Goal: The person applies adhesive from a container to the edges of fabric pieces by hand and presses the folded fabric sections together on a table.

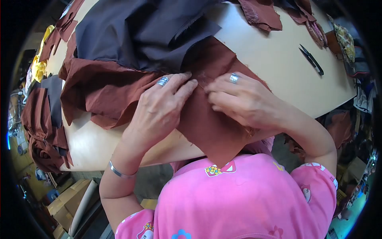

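Reddish-brown fabric (219,127) lies across the near part of the table, one corner hanging over the front edge against the pink shirt. Dark navy fabric (127,32) is heaped beyond it and meets the brown cloth along a seam line. My left hand (159,105) presses thumb and fingers together on the cloth where the two colours meet. A short way to the right, my right hand (242,99) has its fingers curled in a pinch on the brown fabric. The tips of the right fingers are partly hidden, so anything small between them cannot be made out.
Small black thread snips (311,59) lie on the pale table (278,51) at the right. More brown pieces (260,15) rest at the far edge. Brown and dark cloth (39,123) hangs over the left edge. A cardboard box (71,201) stands on the floor below left.
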A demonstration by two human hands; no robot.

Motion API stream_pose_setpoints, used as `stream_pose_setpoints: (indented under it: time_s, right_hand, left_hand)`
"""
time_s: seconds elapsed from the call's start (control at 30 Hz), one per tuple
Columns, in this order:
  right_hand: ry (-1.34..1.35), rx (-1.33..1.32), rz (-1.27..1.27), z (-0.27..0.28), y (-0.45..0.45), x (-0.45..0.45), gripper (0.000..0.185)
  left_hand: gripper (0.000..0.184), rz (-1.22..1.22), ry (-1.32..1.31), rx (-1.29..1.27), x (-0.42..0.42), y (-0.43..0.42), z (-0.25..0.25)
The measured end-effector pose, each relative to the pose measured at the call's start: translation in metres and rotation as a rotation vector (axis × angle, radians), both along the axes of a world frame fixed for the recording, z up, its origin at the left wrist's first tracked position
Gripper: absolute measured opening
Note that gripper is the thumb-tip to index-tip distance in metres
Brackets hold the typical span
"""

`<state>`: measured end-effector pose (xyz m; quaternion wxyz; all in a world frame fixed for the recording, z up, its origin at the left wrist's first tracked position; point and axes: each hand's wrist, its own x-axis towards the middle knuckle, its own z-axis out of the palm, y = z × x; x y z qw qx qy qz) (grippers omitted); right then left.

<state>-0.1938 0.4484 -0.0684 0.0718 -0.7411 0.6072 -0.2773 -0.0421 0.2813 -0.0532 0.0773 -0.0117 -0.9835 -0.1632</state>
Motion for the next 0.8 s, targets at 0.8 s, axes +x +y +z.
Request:
stream_pose_setpoints:
  time_s: [0.8]
  right_hand:
    - [0.252, -0.158, -0.002, -0.024, -0.025, 0.004, 0.015]
  left_hand:
    - [0.015, 0.437, 0.270, -0.214, -0.047, -0.067, -0.015]
